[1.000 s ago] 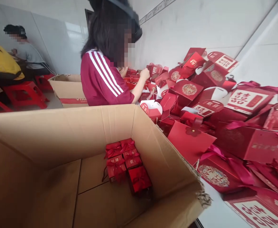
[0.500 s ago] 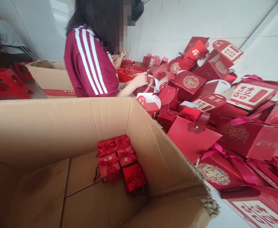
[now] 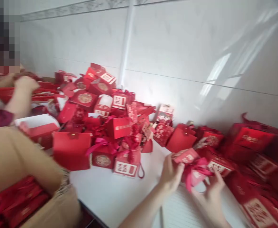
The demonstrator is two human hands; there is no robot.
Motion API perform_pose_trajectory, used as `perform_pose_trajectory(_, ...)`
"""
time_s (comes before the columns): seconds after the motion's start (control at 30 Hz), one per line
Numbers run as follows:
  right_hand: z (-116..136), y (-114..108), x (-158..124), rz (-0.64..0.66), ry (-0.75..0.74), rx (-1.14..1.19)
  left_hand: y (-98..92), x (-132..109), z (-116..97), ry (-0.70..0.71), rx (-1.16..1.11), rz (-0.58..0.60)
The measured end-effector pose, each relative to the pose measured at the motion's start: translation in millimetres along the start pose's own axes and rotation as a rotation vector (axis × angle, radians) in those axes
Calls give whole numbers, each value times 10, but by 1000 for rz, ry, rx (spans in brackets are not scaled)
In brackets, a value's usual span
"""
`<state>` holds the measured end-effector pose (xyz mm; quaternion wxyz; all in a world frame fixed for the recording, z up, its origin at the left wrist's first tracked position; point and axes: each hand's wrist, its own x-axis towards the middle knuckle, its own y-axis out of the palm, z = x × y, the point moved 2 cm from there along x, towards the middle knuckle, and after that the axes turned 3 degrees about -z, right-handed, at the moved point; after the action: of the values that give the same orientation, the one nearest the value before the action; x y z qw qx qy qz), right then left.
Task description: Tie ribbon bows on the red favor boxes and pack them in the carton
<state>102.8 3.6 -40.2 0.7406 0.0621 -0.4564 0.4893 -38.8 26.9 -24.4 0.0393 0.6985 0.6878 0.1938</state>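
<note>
A small red gift box (image 3: 185, 155) with a pink ribbon bow (image 3: 199, 171) is held up over the white table near the lower right. My left hand (image 3: 171, 174) grips its left side, thumb in front and fingers behind. On the other side, my right hand (image 3: 211, 193) is curved around the ribboned part, thumb low and forefinger higher. Motion blur hides the exact contact of its fingertips. Just behind the right fingers lies another red box with a pale label (image 3: 220, 166).
Red gift boxes (image 3: 84, 98) are heaped along the tiled wall (image 3: 176, 57), with more at right (image 3: 255, 136). An open cardboard carton (image 3: 55, 209) at lower left contains red boxes (image 3: 22, 202). A co-worker's arm (image 3: 22, 95) reaches over the table (image 3: 101, 186) at far left.
The view has swung right, so the carton and co-worker now sit at the left edge. Both my hands have come into view with a ribboned gift box.
</note>
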Motion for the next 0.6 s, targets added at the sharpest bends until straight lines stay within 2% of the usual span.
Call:
perform_pose_trajectory(0.03,-14,-39,12,-18,-10,28,3,13,4,64,37,-25)
perform_pose_trajectory(0.07,-12,-53,14,23,-20,40,-14,38,16,98,65,-50)
perform_pose_trajectory(0.1,11,-69,9,20,-71,74,-41,74,32,103,68,-69)
perform_pose_trajectory(0.17,60,-92,6,58,-68,184,-76,170,55,74,17,-49)
perform_pose_trajectory(0.23,95,-137,32,81,10,246,-64,263,38,72,21,-5)
perform_pose_trajectory(0.33,98,-229,116,155,164,290,-1,320,-31,31,191,32)
perform_pose_trajectory(0.5,77,-312,205,248,324,311,-6,225,-115,8,390,61)
perform_pose_trajectory(0.6,102,-297,211,265,353,273,-56,176,-59,-35,360,105)
